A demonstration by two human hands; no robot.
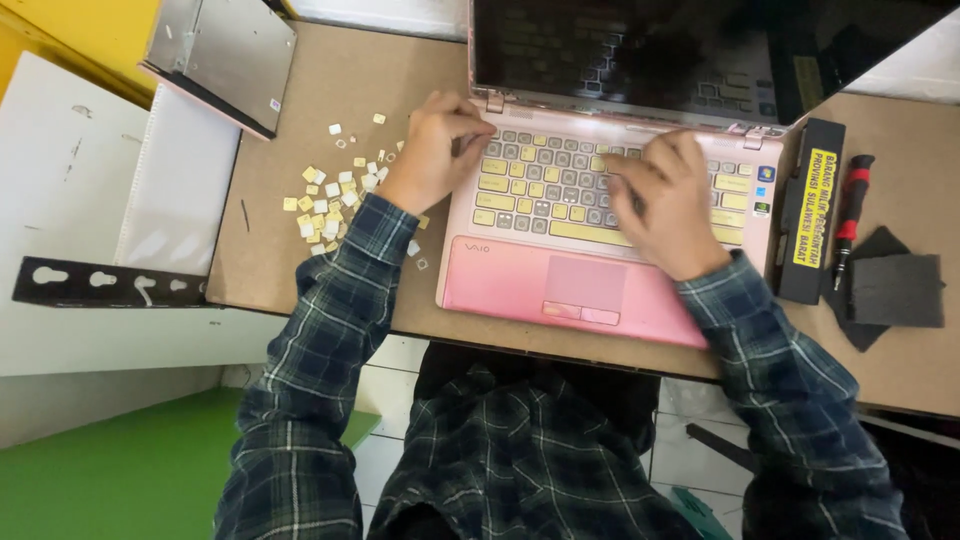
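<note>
On the brown desk (330, 90), a pink laptop (600, 290) lying open, left hand (435, 150) curling loosely at the keyboard's (560, 190) left edge, right hand (675, 205) pressing bent fingers onto the keys, neither clamping anything, loose keycaps (330, 205) scattering just left, black battery (812, 210) and screwdriver (850, 215) lying right.

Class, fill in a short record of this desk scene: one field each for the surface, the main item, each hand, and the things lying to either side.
surface: brown desk
main item: open pink laptop, many keycaps missing
left hand: curled on the keyboard's upper left corner
right hand: fingers down on the keys, right of middle
left side: loose keycaps scattered on the desk
right side: black battery pack, red-handled screwdriver, grey pads
</note>
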